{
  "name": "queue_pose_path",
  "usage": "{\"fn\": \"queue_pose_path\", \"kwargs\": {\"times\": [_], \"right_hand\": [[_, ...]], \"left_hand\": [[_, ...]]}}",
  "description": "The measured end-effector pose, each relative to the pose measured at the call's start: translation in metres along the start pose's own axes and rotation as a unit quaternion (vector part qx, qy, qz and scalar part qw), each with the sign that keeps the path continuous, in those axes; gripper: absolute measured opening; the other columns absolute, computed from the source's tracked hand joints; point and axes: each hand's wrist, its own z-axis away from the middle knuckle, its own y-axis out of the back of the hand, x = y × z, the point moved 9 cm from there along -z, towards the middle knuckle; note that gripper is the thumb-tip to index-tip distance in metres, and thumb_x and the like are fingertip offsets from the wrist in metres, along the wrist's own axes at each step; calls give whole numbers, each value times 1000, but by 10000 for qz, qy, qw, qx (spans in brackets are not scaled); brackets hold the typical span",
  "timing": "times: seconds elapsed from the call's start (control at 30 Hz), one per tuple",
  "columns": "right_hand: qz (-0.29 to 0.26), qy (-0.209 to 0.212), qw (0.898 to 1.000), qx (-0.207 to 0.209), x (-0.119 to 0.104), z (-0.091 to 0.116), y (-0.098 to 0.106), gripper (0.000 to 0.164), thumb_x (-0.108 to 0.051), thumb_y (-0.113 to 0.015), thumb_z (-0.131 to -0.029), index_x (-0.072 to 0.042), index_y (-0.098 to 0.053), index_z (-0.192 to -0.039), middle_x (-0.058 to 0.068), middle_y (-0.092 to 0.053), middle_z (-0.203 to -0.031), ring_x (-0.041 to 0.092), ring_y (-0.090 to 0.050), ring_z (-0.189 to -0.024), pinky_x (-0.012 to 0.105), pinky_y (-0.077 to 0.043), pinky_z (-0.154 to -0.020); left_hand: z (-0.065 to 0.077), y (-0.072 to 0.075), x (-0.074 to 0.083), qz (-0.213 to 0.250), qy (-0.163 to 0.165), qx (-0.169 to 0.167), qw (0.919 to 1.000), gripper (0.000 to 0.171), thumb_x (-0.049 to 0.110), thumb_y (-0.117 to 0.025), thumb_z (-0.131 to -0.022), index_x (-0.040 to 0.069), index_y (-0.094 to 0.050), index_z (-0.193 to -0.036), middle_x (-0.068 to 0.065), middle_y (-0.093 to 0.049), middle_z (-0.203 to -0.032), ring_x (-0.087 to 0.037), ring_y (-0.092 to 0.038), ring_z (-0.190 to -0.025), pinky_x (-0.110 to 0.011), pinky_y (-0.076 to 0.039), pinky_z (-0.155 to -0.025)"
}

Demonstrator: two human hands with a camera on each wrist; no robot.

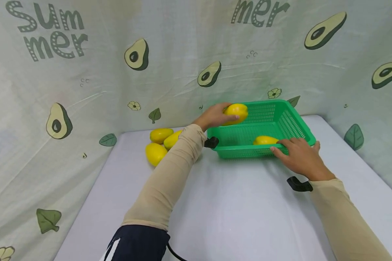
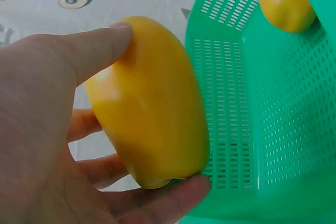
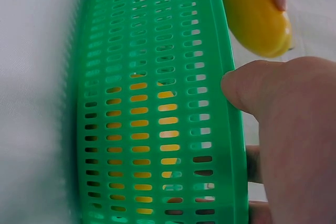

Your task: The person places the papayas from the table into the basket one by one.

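My left hand (image 1: pixel 213 116) grips a yellow mango (image 1: pixel 236 113) over the left end of a green plastic basket (image 1: pixel 238 148). In the left wrist view, the thumb lies across the mango's upper side, and the fingers curl round beneath it. My right hand (image 1: pixel 302 159) holds the basket's near rim toward its right corner; the right wrist view has the thumb (image 3: pixel 247 85) on the rim and fingers inside. Another mango (image 1: pixel 264 140) lies inside against the near wall, partly hidden by the rim. Its yellow shows through the slots in the right wrist view.
Several more mangoes (image 1: pixel 155 154) lie together on the white-covered table (image 1: pixel 235 203) left of the basket, partly behind my left forearm. A cloth printed with avocados (image 1: pixel 136 54) hangs directly behind the table. A black cable (image 1: pixel 174 252) runs near the front edge.
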Motion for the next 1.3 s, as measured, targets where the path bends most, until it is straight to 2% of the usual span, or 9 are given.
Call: {"fn": "queue_pose_path", "kwargs": {"times": [0.2, 0.43, 0.57, 0.7, 0.9, 1.1, 1.3], "right_hand": [[-4, 13, 10000, 44, -2, -3, 0, 72, -62, -43, -100, 1, -60, -132, 31, -53, -132, 51, -41, -125, 89, -4, -93], [-3, 90, 9999, 127, -4, -6, 2, 70, -60, -45, -101, 1, -60, -131, 30, -54, -131, 50, -43, -123, 89, -6, -92], [-13, 102, 9999, 83, -4, -6, 1, 70, -60, -45, -101, 1, -60, -132, 31, -53, -132, 50, -42, -124, 89, -5, -92], [-13, 97, 9999, 63, -4, -6, -1, 70, -60, -45, -101, 0, -60, -132, 30, -53, -132, 50, -42, -124, 89, -5, -92], [-15, 91, 10000, 33, -4, -7, -1, 69, -60, -45, -100, 0, -60, -132, 30, -54, -132, 50, -42, -124, 89, -5, -93], [13, 26, 10000, 4, -1, -7, -2, 73, -63, -43, -100, 1, -58, -133, 31, -52, -133, 52, -40, -124, 88, -5, -92], [-16, -34, 10000, 50, 1, -5, -2, 77, -66, -40, -99, 1, -59, -132, 31, -52, -133, 51, -40, -126, 88, -5, -94]], "left_hand": [[-4, 0, -2, -37, 39, -134, 9999, 73, 51, -61, -97, 18, -35, -156, -3, -50, -145, -18, -51, -116, -37, -43, -100], [-6, 3, 0, -32, -77, 3, 10000, 71, 45, -64, -96, 14, -38, -154, -4, -52, -142, -18, -53, -113, -35, -44, -96], [-4, 4, -4, -27, 129, 52, 9999, 71, 47, -61, -98, 13, -36, -155, -6, -44, -152, -21, -47, -130, -36, -40, -106], [1, 9, -13, -107, 332, 179, 9992, 67, 52, -53, -101, 14, -38, -154, -6, -40, -156, -22, -39, -140, -40, -36, -112], [12, 16, -27, -112, 181, 419, 9989, 57, 50, -52, -102, 12, -53, -144, -9, -52, -145, -23, -50, -130, -41, -43, -104], [25, 20, -42, 129, 154, 506, 9985, 53, 46, -53, -102, 10, -56, -141, -11, -55, -141, -26, -52, -127, -43, -47, -100], [36, 28, -56, 214, 137, 720, 9971, 47, 44, -53, -103, 13, -59, -138, -7, -59, -135, -24, -54, -123, -40, -49, -96]]}}
